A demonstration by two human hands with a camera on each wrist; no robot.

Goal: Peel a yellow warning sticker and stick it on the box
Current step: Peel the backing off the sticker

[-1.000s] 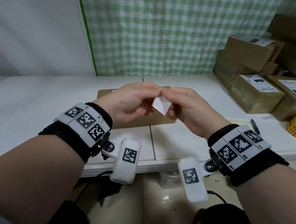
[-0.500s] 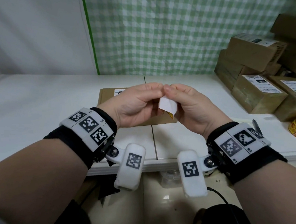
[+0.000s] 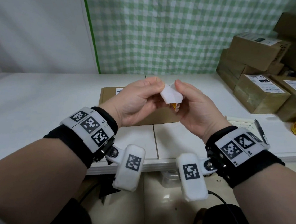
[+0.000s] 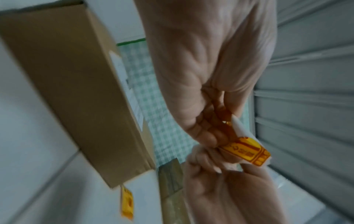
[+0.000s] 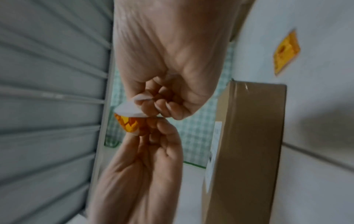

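Both hands, left hand and right hand, pinch the half-peeled yellow sticker and its backing; the box stays unlabelled.

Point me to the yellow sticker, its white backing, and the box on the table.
yellow sticker (image 4: 247, 151), left wrist view, printed face.
white backing (image 3: 170, 95), head view, middle of the paper between both hands.
box (image 5: 249, 144), right wrist view, brown side wall.
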